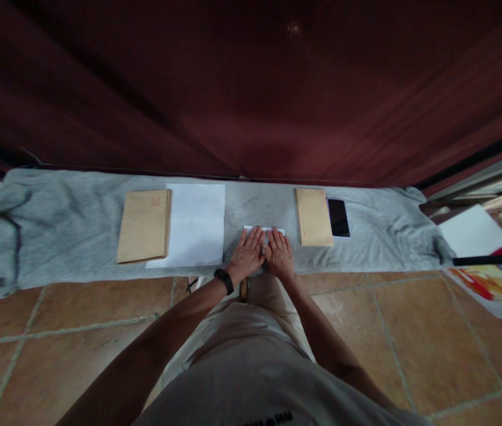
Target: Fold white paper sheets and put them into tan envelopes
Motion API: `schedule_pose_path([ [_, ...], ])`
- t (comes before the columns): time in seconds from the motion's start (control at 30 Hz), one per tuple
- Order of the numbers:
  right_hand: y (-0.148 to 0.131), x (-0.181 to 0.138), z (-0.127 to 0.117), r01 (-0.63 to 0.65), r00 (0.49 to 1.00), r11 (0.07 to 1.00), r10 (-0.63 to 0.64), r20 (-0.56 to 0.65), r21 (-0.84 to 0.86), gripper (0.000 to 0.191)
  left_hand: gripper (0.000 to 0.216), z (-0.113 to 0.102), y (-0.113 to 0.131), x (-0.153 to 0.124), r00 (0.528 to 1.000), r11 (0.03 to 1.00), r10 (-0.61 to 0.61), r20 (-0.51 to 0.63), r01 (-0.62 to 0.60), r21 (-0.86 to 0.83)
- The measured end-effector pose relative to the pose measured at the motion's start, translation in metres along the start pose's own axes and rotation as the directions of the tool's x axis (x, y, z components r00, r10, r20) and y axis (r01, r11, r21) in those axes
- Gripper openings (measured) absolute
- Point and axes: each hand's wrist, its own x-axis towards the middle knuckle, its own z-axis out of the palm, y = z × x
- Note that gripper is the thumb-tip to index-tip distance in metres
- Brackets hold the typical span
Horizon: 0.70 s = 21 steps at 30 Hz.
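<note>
A small piece of white paper (265, 228) lies on the grey cloth, mostly covered by my two hands. My left hand (247, 253) rests flat on it with the fingers stretched forward; a black band is on that wrist. Beside it my right hand (279, 251) also lies flat on the paper, fingers slightly spread. The thumbs meet or nearly meet between them. Only the paper's far edge and corners show, so I cannot tell whether it is folded.
Left of my hands are white sheets (197, 225) and a stack of brown envelopes (143, 228). To the right lie another pile of brown envelopes (314, 218) and a phone (338, 218). Grey cloth (64, 225) covers the narrow surface, against a dark red panel (251, 89).
</note>
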Motion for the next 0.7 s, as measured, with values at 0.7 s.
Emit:
schedule_pose_path([
  [0.7, 0.02, -0.012, 0.004, -0.045, 0.994, 0.999, 0.042, -0.098, -0.029, 0.058, 0.071, 0.0, -0.003, -0.003, 0.999, 0.999, -0.042, -0.015, 0.042, -0.033],
])
